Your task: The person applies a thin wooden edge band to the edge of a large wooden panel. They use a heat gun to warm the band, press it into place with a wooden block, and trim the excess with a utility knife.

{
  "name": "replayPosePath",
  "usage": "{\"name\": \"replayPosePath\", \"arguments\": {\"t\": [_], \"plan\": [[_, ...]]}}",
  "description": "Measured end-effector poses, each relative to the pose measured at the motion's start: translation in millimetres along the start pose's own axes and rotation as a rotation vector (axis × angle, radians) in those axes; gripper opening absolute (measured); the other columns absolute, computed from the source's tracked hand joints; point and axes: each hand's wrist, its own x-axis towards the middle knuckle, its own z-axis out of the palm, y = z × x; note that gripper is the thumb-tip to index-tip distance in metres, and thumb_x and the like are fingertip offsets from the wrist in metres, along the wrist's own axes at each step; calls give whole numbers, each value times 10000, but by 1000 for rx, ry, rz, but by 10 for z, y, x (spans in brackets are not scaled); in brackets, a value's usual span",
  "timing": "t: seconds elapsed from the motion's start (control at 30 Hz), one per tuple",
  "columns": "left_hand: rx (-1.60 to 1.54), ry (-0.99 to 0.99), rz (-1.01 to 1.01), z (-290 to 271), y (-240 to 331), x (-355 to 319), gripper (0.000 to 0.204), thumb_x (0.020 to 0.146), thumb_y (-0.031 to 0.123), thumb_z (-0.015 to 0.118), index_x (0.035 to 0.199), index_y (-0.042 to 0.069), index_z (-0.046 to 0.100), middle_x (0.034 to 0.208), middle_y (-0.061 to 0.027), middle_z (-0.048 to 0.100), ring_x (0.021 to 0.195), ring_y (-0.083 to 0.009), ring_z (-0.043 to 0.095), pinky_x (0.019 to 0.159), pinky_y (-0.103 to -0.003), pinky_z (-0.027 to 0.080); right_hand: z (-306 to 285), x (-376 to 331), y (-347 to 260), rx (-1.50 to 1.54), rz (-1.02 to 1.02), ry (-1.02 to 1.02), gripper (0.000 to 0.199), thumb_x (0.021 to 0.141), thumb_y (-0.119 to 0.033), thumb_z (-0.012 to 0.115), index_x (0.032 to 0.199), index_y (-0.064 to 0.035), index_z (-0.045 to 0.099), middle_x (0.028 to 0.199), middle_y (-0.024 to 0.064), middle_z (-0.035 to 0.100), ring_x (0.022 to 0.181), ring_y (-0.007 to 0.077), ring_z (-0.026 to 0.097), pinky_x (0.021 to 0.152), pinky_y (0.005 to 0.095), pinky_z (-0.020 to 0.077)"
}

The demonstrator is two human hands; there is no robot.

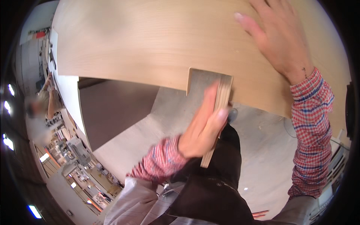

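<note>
A large pale wood panel (142, 45) fills the upper part of the view, with a rectangular notch cut into its near edge. My left hand (200, 131) grips a narrow plywood strip (224, 92), its layered edge facing up. Thumb and fingers lie on opposite sides of it. The strip's far end sits in the notch, at the right side of the cutout; whether it presses on that edge I cannot tell. Its near end sticks out below my hand. My right hand (281, 41) rests on the panel to the right of the notch, fingers spread and partly beyond the top of the view.
Below the panel's left part is a dark brown board (116, 108). Grey concrete floor (262, 150) shows beneath. At the far left another person (43, 105) stands beside a white surface (69, 90). Shelves and machinery (78, 150) stand at the lower left.
</note>
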Motion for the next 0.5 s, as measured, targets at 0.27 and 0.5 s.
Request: {"name": "replayPosePath", "arguments": {"t": [0.27,0.5], "plan": [[191,-317,7,21,-173,-938,711,1044,321,511,1548,-92,225,1333,-343,498,1208,-498,574,1021,-450,475,-45,-25,243,-1,-19,114,451,968,-237,628,1329,27,576,1311,194,614,1169,336,609,1005,423,473],[-236,101,277,-234,-288,-720,881,992,520,508,1583,-39,170,1307,-190,514,1172,-227,521,1006,-371,434,-1114,-1504,-1294,921,464,-297,720,854,-346,711,1402,67,493,1344,250,580,1210,391,596,1070,486,432]]}}
